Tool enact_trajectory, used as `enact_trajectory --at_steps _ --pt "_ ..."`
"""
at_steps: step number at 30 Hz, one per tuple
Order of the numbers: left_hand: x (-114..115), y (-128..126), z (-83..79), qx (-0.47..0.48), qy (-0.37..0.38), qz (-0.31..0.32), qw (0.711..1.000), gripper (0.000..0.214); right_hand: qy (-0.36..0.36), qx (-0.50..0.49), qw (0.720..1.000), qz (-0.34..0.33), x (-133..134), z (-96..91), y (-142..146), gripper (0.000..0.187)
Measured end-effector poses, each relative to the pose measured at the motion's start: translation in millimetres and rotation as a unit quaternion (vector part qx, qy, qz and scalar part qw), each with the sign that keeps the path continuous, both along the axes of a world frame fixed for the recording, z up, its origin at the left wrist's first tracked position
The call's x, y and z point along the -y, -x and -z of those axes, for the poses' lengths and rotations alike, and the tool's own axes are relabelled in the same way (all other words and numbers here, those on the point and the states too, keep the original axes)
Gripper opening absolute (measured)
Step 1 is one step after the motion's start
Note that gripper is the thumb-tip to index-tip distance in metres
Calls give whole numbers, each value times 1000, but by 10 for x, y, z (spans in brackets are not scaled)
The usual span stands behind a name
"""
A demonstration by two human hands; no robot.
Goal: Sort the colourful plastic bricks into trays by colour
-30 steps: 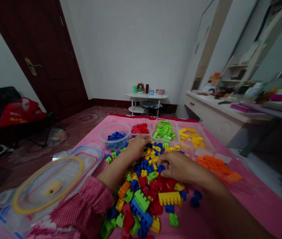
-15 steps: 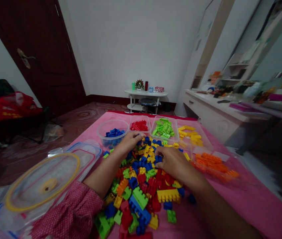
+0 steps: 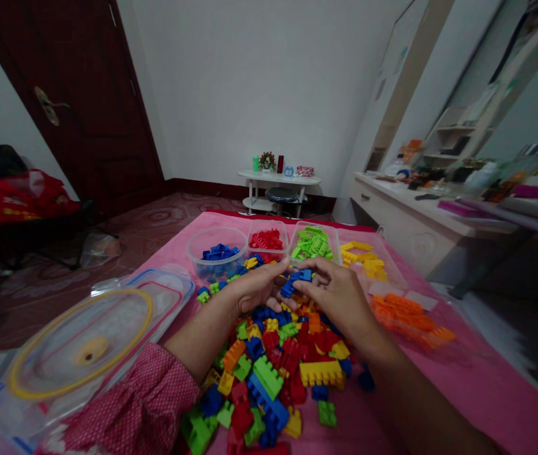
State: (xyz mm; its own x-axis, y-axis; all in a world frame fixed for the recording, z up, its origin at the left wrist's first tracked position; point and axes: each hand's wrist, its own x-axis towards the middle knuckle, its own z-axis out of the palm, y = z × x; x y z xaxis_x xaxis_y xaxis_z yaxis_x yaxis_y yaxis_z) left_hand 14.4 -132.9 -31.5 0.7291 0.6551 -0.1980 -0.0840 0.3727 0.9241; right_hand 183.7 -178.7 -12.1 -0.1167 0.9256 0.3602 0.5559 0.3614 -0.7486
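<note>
My left hand (image 3: 254, 289) and my right hand (image 3: 337, 294) meet above a heap of mixed plastic building blocks (image 3: 273, 366) on a pink cloth (image 3: 439, 392). Between the fingertips of both hands sits a blue block (image 3: 296, 280), lifted a little above the heap. Both hands pinch it, the left from the left side and the right from the right. Beyond the hands stand clear tubs: a round one with blue blocks (image 3: 217, 254), one with red blocks (image 3: 267, 240), one with green blocks (image 3: 313, 244) and one with yellow blocks (image 3: 364, 258).
Orange blocks (image 3: 408, 316) lie in a clear tray at the right. Clear container lids (image 3: 83, 341) are stacked at the left. A dark door (image 3: 74, 107), a red bag (image 3: 22, 199), a small white table (image 3: 278, 186) and a cluttered desk (image 3: 439, 208) ring the room.
Both hands came up out of the heap and drew together; they now hold one blue block between them where before they were groping among the blocks.
</note>
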Motion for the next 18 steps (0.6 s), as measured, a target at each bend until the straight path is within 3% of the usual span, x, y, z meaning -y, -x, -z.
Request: enact_trajectory --at_steps 3,7,14,18 --pt "19 -27 -6 26 28 57 998 60 -5 -21 1000 -5 20 48 71 24" --pt "35 -25 -26 39 51 75 995 59 -55 8 998 1 21 62 90 22" --pt "79 -40 35 29 -27 36 999 39 -89 76 993 -19 46 43 104 26" --pt "30 51 -106 -24 -88 -19 996 42 -102 73 992 -4 78 -8 114 34"
